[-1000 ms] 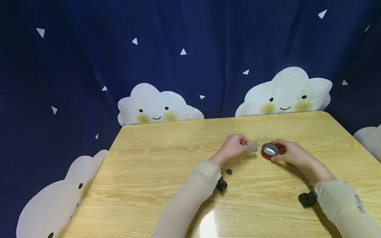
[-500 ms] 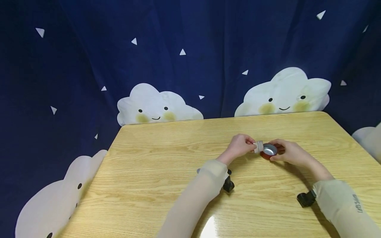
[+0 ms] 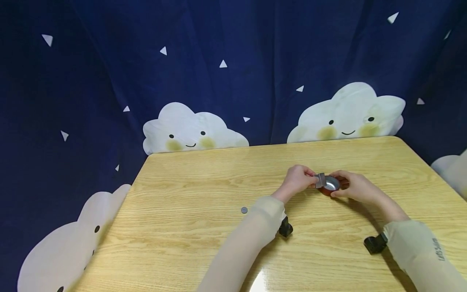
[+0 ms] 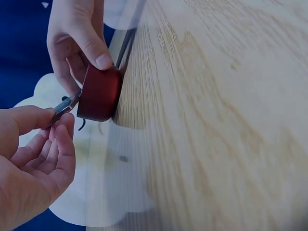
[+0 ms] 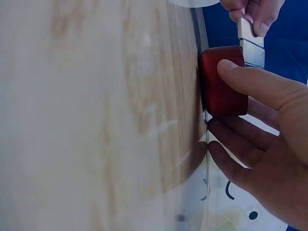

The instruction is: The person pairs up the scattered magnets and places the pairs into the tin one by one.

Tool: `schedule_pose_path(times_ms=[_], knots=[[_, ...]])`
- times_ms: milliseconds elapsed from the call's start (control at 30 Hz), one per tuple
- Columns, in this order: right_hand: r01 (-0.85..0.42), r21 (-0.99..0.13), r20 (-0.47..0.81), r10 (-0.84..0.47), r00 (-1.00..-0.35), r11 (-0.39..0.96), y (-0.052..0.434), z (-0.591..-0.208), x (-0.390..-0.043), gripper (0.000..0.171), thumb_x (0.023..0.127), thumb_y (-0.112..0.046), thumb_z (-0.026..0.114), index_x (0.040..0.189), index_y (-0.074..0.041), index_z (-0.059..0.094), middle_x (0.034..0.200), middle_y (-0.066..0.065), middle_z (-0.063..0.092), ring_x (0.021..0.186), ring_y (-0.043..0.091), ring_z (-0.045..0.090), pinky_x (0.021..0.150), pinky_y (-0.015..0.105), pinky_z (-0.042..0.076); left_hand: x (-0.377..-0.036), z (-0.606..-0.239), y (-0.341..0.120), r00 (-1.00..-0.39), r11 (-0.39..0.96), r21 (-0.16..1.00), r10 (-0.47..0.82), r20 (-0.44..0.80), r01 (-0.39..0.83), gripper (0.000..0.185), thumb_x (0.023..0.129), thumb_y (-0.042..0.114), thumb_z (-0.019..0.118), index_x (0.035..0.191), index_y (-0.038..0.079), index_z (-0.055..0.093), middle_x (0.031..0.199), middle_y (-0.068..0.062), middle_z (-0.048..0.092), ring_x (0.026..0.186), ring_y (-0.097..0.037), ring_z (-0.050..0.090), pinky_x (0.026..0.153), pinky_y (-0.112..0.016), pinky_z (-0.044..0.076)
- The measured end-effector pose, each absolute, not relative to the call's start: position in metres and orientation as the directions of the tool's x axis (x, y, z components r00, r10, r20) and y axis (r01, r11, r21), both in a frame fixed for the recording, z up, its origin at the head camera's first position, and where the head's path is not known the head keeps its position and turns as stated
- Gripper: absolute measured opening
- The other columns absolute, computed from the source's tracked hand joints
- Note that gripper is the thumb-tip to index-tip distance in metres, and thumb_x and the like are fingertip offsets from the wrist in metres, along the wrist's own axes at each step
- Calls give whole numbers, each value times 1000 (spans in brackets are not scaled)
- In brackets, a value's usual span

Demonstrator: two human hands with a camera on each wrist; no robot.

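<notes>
My left hand point(image 3: 297, 178) pinches a flat silver metal piece point(image 3: 320, 181) between thumb and fingers. It is rectangular with a seam across it, and in the left wrist view its end meets or overlaps the rim of a red round metal cup point(image 4: 99, 94); contact is not certain. The cup is shallow, silver inside, and sits upright on the table. My right hand point(image 3: 355, 186) grips its side, thumb on the near wall and fingers on the far side, as the right wrist view shows.
A small grey disc point(image 3: 244, 210) lies on the wooden table point(image 3: 182, 227), left of my left sleeve point(image 3: 251, 239). Behind the table hangs a dark blue curtain point(image 3: 219, 24) with clouds. Black wrist cameras hang under both wrists.
My left hand has moved right, bringing the silver piece from beside the cup to its rim and tilting it. The grey disc has come into view; a dark disc is now hidden behind my sleeve.
</notes>
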State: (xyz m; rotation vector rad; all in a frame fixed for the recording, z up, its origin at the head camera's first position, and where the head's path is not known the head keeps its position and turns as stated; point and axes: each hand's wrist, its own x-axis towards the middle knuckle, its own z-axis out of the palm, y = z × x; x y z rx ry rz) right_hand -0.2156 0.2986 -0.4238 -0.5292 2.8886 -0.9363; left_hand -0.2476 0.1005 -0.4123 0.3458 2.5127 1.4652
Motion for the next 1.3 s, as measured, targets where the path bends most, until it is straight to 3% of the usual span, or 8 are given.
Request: schedule_pose_path(times_ms=[333, 567, 733, 1033, 1300], knots=[[-301, -569, 58, -328, -943, 765, 300, -426, -217, 62, 72, -31, 76, 120, -1, 52, 107, 18, 61, 96, 30, 61, 78, 37, 47, -248, -415, 111, -968, 435, 900, 239, -80, 33, 10, 77, 14, 71, 82, 5, 69, 62, 1, 62, 63, -18, 66, 49, -16, 44], [-294, -573, 53, -324, -945, 765, 301, -427, -217, 64, 72, -34, 75, 120, 1, 52, 110, 20, 60, 98, 33, 58, 82, 48, 44, -248, -417, 116, -978, 410, 912, 184, -97, -13, 8, 76, 11, 72, 79, 4, 70, 55, -1, 61, 62, -21, 66, 47, -15, 43], [-293, -559, 55, -317, -947, 776, 300, -426, -216, 63, 72, -34, 76, 120, 0, 53, 109, 18, 61, 97, 31, 59, 80, 45, 46, -248, -418, 121, -982, 395, 918, 163, -99, -27, 7, 75, 10, 73, 77, 3, 70, 55, -2, 62, 60, -20, 66, 46, -15, 43], [-311, -563, 81, -323, -943, 766, 300, -428, -217, 62, 71, -33, 76, 119, 0, 54, 106, 17, 63, 94, 28, 61, 77, 36, 47, -244, -417, 129, -987, 469, 883, 143, -80, -4, 8, 74, 12, 74, 72, 6, 70, 52, 0, 61, 53, -13, 63, 44, -14, 40], [-295, -569, 60, -319, -946, 768, 300, -426, -217, 65, 71, -36, 76, 121, -1, 53, 108, 17, 62, 94, 27, 61, 76, 34, 48, -239, -411, 132, -987, 568, 820, 161, -20, 76, 12, 74, 17, 74, 65, 11, 69, 50, 4, 59, 45, -3, 49, 44, -14, 38]])
